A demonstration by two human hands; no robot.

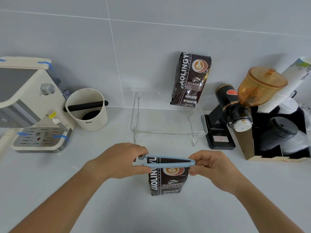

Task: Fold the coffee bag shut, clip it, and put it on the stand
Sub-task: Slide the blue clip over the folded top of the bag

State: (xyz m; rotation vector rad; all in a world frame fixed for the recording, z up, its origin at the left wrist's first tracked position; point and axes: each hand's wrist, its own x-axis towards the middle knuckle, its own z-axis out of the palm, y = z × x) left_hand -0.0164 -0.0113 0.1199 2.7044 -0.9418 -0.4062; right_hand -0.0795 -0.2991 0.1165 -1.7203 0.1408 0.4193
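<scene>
From my head camera, the coffee bag (165,179) stands upright on the white counter (117,207) between my hands, its folded top caught in the light blue clip (166,161). My left hand (122,161) pinches the clip's open left end, its two arms spread apart there; my right hand (213,167) grips the hinged right end. Beyond the bag sits the clear stand (168,130), with a second coffee bag (191,79) leaning against the wall on it.

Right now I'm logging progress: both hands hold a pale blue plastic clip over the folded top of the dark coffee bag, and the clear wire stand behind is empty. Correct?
Not empty: the head view shows a second dark coffee bag standing on the clear wire stand. The rest holds.
</scene>
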